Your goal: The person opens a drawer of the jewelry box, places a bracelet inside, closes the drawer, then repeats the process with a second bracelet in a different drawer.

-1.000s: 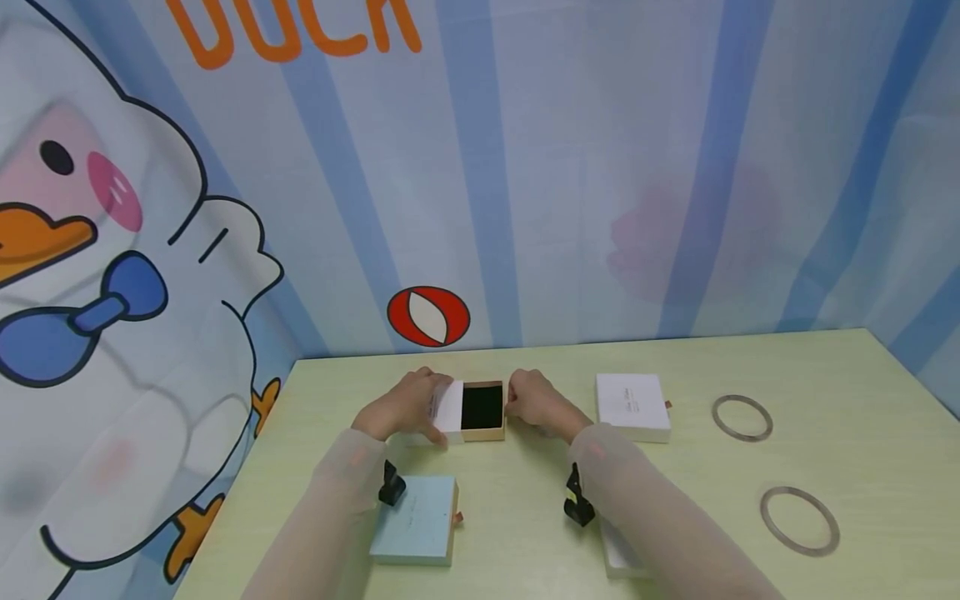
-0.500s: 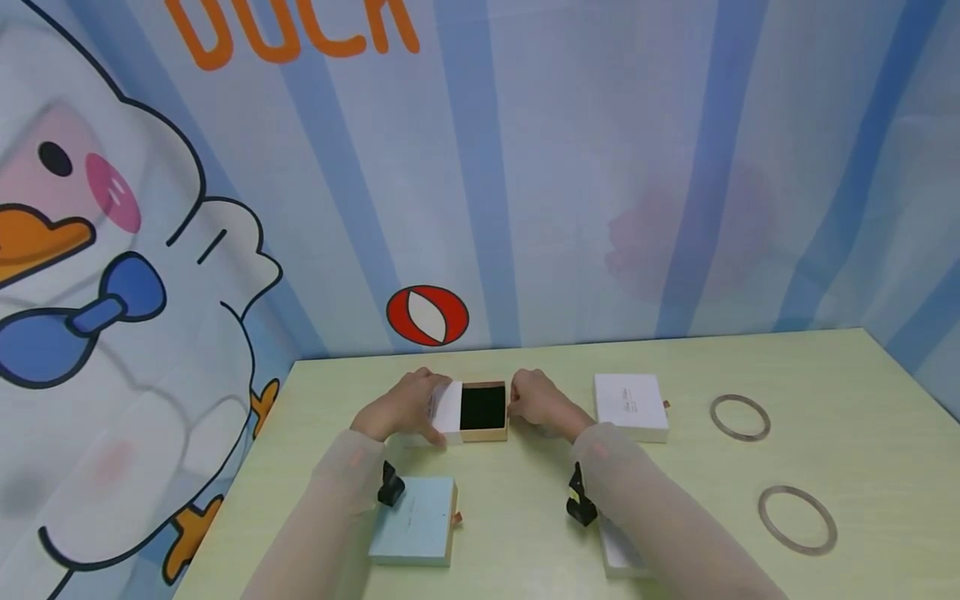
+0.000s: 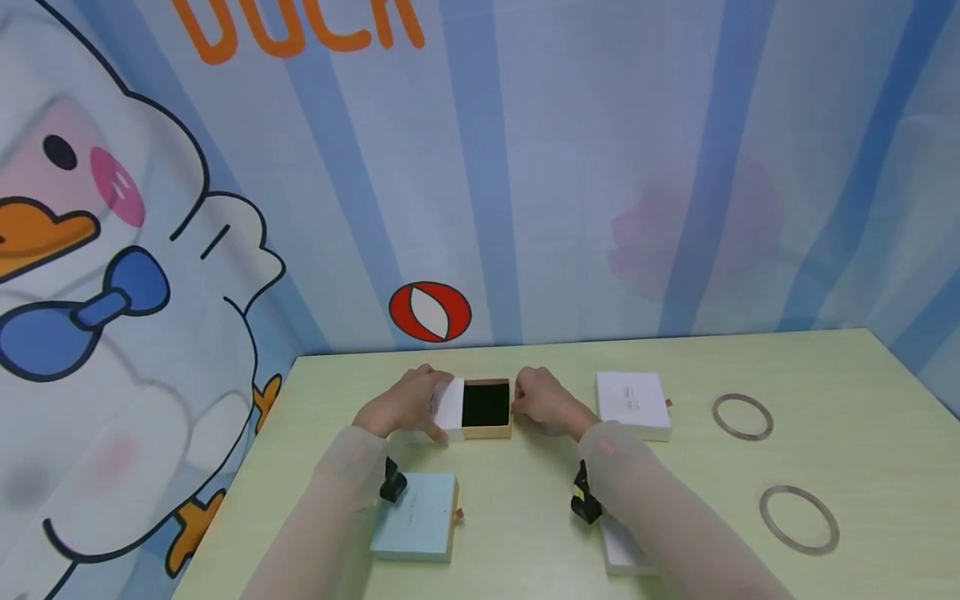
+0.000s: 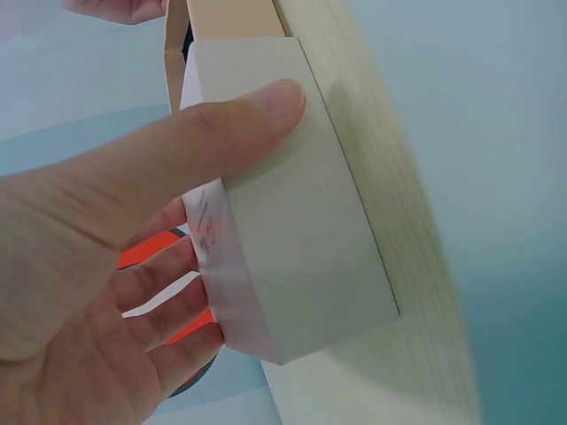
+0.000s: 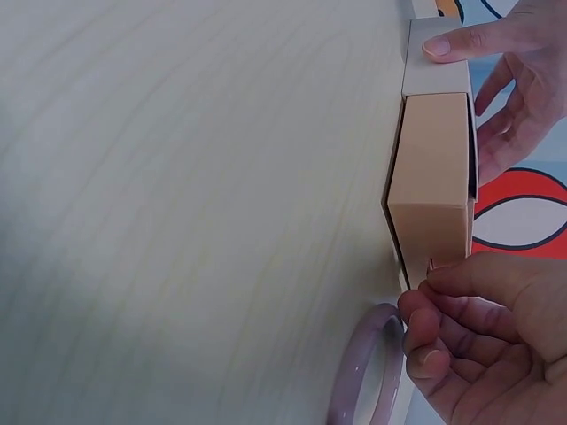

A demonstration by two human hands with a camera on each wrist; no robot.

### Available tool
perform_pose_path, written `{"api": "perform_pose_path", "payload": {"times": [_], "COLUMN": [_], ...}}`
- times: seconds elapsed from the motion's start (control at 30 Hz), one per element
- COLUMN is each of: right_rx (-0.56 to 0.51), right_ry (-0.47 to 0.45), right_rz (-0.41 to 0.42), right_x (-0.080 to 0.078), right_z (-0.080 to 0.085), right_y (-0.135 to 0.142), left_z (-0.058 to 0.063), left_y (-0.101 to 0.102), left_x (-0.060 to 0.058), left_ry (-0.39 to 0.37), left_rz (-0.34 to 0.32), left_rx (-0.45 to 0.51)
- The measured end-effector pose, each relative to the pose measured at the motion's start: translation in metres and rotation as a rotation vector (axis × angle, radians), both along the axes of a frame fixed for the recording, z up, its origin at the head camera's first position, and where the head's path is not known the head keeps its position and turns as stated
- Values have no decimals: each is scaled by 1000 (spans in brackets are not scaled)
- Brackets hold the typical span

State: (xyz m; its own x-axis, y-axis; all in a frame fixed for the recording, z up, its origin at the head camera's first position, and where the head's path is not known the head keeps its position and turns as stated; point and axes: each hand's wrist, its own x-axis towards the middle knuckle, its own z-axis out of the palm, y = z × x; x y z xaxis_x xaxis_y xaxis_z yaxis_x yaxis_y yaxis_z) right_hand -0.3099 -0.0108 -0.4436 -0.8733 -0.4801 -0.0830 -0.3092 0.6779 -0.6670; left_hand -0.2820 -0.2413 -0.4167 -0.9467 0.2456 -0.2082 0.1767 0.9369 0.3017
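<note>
My left hand (image 3: 408,404) grips the white sleeve (image 4: 306,230) of a small drawer box near the back of the table. Its thumb lies along the sleeve's near side, while the other fingers reach over the printed top. From the sleeve's right end projects a tan drawer (image 5: 430,150) with a dark lining (image 3: 486,405). At the drawer's outer end, my right hand (image 3: 547,404) pinches a small pull tab (image 5: 431,264) between thumb and forefinger. Just below that hand, a pale mauve bangle (image 5: 347,381) lies on the table; in the head view the hand mostly hides it.
A light-blue box (image 3: 415,518) with an orange tab lies front left. Another white box (image 3: 632,404) is right of the right hand, and a third (image 3: 621,546) is partly under the right forearm. Two more bangles (image 3: 742,437) rest at the right. A printed curtain (image 3: 547,167) hangs behind.
The drawer has slid a little further right out of its sleeve, with my right hand moving along at its end. My left hand keeps the sleeve in place.
</note>
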Motion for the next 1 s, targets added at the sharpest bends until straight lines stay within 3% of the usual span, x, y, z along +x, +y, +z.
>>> {"api": "perform_pose_path", "payload": {"times": [0.37, 1.0], "right_rx": [32, -1], "right_ry": [38, 19], "right_rz": [14, 2], "right_x": [-3, 1], "right_z": [-1, 4], "right_y": [4, 6], "left_z": [-1, -4], "left_y": [0, -2], "left_x": [0, -3], "left_ry": [2, 5], "left_rz": [3, -7], "left_rx": [3, -7]}}
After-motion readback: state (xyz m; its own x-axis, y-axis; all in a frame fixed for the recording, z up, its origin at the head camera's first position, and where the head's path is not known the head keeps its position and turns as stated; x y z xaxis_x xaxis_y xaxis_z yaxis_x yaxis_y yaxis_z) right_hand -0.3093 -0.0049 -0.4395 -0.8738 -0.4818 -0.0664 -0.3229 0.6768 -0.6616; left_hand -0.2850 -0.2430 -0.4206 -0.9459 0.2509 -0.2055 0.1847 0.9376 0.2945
